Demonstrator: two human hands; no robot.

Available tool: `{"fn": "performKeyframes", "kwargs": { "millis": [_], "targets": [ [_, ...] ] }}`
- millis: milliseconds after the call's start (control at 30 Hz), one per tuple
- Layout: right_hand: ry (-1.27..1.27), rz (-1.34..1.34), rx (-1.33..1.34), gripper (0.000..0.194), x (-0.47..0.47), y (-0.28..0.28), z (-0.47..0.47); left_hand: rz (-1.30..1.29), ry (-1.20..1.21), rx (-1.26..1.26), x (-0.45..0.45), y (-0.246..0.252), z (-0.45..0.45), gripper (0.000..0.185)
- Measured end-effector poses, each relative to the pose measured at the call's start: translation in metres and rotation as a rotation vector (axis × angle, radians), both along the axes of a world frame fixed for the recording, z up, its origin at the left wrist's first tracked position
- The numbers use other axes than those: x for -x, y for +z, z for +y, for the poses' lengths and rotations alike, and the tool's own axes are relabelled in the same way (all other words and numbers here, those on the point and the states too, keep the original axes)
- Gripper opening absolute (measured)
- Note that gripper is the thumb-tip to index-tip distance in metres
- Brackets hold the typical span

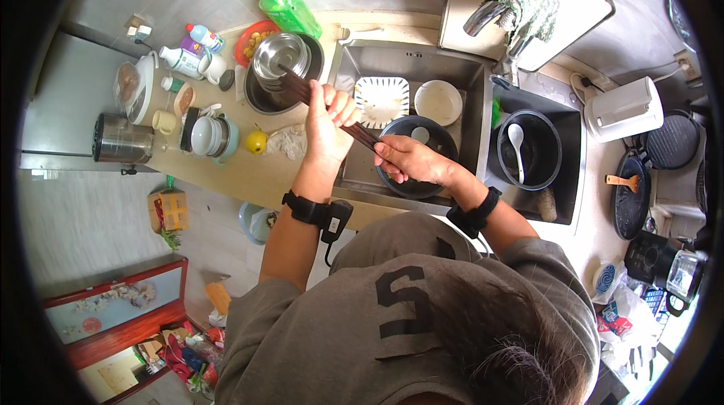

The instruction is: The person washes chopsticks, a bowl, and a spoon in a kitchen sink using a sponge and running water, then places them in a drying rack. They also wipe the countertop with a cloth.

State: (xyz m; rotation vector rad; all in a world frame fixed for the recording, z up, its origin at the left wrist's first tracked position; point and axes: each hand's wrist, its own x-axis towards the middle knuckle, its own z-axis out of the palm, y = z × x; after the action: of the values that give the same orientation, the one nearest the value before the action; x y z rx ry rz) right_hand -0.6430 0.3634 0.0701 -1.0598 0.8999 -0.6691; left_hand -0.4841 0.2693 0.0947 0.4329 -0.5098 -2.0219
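Observation:
Both of my hands grip one bundle of dark brown chopsticks (362, 136), held at a slant over the sink. My left hand (331, 125) is wrapped around the middle, and its far ends point toward a stack of metal bowls (279, 57). Closed on the near end is my right hand (410, 159), just above a dark round pot (421, 128) in the large steel sink basin (353, 167). Behind that pot lie a square striped dish (382, 100) and a round white bowl (438, 102).
The smaller basin holds a black pot (546, 147) with a white spoon (515, 150). A cloth-draped faucet (509, 57) rises behind the divider. Left are a green pump bottle (289, 9), a yellow fruit (256, 142) and stacked bowls (206, 136); right, a frying pan (628, 207).

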Motion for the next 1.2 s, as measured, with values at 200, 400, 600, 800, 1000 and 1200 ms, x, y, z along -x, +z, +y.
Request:
{"fn": "performKeyframes", "kwargs": {
  "millis": [200, 400, 600, 800, 1000, 1200],
  "targets": [
    [-0.109, -0.224, -0.012, 0.036, -0.005, 0.005, -0.002, -0.102, -0.034, -0.019, 0.02, -0.001, 0.017, 0.044],
    [-0.064, -0.261, -0.048, 0.035, 0.011, 0.003, 0.003, 0.013, 0.059, 0.056, -0.003, 0.014, -0.017, 0.044],
    [-0.068, -0.183, 0.022, 0.032, 0.008, 0.002, -0.006, -0.003, -0.033, 0.034, 0.011, 0.007, -0.002, 0.041],
    [-0.149, -0.152, -0.07, 0.032, 0.0, -0.001, -0.002, -0.138, -0.089, 0.01, 0.024, -0.003, 0.019, 0.039],
    [-0.11, -0.144, -0.045, 0.032, 0.017, -0.006, 0.016, -0.02, 0.044, 0.007, -0.005, 0.012, -0.014, 0.037],
    [-0.111, -0.096, -0.029, 0.032, 0.025, -0.009, 0.021, 0.077, 0.111, 0.071, -0.025, 0.021, -0.036, 0.044]
  ]
}}
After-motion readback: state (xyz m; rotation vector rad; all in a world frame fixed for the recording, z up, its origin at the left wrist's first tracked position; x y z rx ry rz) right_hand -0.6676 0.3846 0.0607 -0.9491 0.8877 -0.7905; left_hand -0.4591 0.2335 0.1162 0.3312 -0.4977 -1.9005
